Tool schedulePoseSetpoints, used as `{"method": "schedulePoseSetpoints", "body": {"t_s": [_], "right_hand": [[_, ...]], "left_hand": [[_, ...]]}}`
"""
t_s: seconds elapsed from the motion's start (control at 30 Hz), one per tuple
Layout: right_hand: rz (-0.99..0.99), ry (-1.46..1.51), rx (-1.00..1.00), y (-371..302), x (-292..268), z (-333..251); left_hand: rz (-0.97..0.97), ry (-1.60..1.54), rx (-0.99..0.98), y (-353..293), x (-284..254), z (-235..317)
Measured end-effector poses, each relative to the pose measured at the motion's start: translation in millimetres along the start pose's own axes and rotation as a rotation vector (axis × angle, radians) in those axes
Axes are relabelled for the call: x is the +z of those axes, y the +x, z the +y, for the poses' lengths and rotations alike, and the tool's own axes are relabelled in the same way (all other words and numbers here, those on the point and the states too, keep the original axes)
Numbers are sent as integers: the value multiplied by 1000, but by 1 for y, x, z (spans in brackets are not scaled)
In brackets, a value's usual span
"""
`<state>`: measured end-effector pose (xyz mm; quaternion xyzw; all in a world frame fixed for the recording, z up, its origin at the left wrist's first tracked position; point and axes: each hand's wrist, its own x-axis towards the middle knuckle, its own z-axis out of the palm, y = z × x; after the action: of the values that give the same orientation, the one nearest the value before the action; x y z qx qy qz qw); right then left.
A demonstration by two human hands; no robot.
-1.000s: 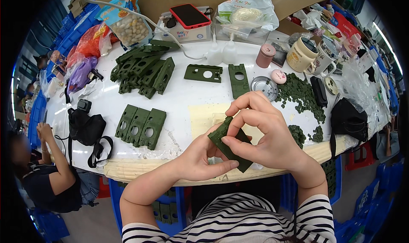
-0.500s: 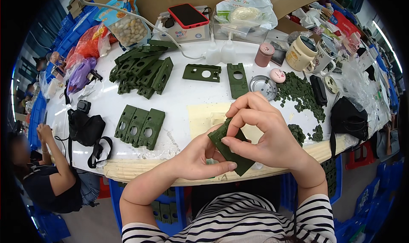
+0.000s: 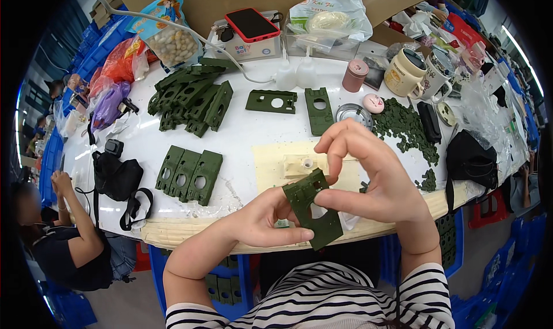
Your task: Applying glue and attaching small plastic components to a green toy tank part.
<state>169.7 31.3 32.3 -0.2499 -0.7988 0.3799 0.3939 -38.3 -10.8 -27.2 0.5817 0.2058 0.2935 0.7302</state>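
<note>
My left hand (image 3: 264, 219) grips a dark green moulded plastic panel (image 3: 324, 228) above the table's front edge, its thumb on the near face. The panel is tilted and has a large round hole and smaller cut-outs. Just right of it is my right hand (image 3: 374, 182), its thumb at the panel's edge and its fingers bent and apart. Behind the hands, a pale block with a round stub (image 3: 296, 166) sits on a yellowish sheet (image 3: 266, 156). Two more green panels (image 3: 271, 101) lie farther back, near a round metal dish (image 3: 353, 114).
Left are three lined-up panels (image 3: 200, 179), a stack of panels (image 3: 193, 95) and a black pouch (image 3: 118, 173). Right are small green pieces (image 3: 403, 127), mugs (image 3: 405, 72) and a black bag (image 3: 471, 162). White bottles (image 3: 308, 74) stand behind. Another person (image 3: 69, 237) sits at left.
My right fingers have lifted and spread from the panel's upper end. The panel has turned in my left hand, showing its round hole. The pale block is now more exposed.
</note>
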Motion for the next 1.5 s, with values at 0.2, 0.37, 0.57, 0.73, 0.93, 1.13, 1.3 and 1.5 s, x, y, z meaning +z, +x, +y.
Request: {"method": "schedulePoseSetpoints", "body": {"t_s": [0.2, 0.37, 0.57, 0.73, 0.93, 1.13, 1.3, 1.5], "right_hand": [[-296, 280, 48, -1, -31, 22], [-453, 130, -158, 4, -31, 25], [-428, 66, -180, 5, -22, 25], [-306, 26, -156, 4, -21, 22], [6, -45, -120, -3, -4, 22], [25, -186, -103, -29, 4, 15], [22, -339, 189, -66, -48, 21], [-6, -785, 789, -124, -112, 38]], "left_hand": [[-136, -269, 10, -2, 1, -5], [-141, -225, -139, -5, -6, 0], [-143, -329, -124, -8, -10, -10], [15, -578, -10, -1, -10, -13], [324, -264, 241, 12, 11, -2], [340, -218, 294, 4, 0, -21], [385, -194, 290, -2, 3, -14], [360, -199, 242, 3, 4, -11]]}}
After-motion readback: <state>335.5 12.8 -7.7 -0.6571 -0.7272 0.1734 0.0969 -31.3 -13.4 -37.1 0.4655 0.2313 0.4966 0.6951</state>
